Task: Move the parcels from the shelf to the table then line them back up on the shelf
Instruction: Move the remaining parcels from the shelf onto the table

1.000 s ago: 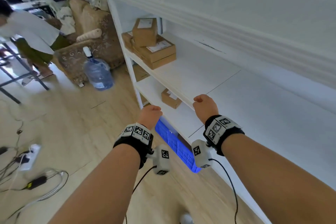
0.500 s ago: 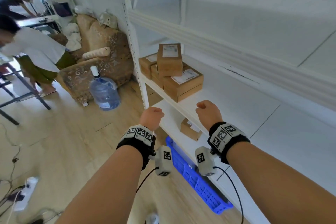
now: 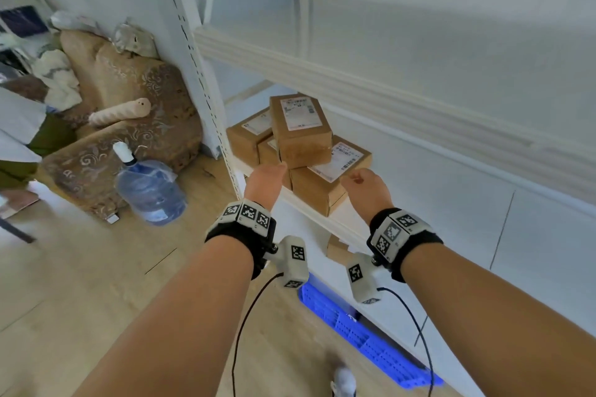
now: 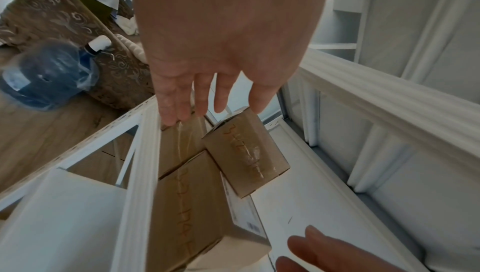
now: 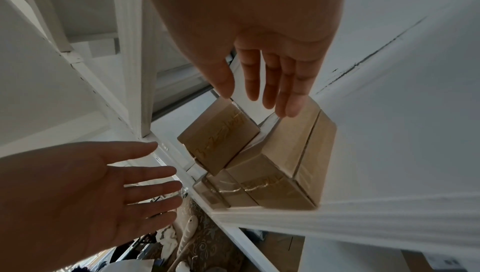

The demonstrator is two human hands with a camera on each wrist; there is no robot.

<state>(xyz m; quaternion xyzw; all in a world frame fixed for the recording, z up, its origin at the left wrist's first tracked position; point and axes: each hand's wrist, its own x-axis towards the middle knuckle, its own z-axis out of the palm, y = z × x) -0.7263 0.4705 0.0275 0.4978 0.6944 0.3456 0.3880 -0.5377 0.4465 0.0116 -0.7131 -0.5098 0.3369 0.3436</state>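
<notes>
Several brown cardboard parcels are stacked at the left end of a white shelf (image 3: 419,177). The top parcel (image 3: 301,130) (image 4: 246,153) (image 5: 221,138) sits skewed on a wider parcel (image 3: 325,177) (image 5: 285,165); a third parcel (image 3: 246,135) lies behind at the left. My left hand (image 3: 266,182) (image 4: 207,95) reaches toward the stack's left side with straight spread fingers, holding nothing. My right hand (image 3: 364,187) (image 5: 267,91) hovers just in front of the wider parcel, fingers extended, empty. Neither hand clearly touches a parcel.
A white upright post (image 3: 193,68) stands left of the stack. One more parcel (image 3: 337,248) lies on the lower shelf, above a blue crate (image 3: 364,335) on the floor. A water jug (image 3: 150,190) and brown sofa (image 3: 129,113) are left; a person (image 3: 19,126) bends at far left.
I have come closer to the shelf's left end. Both hands rose from the shelf's front edge up to the parcel stack and their fingers opened out.
</notes>
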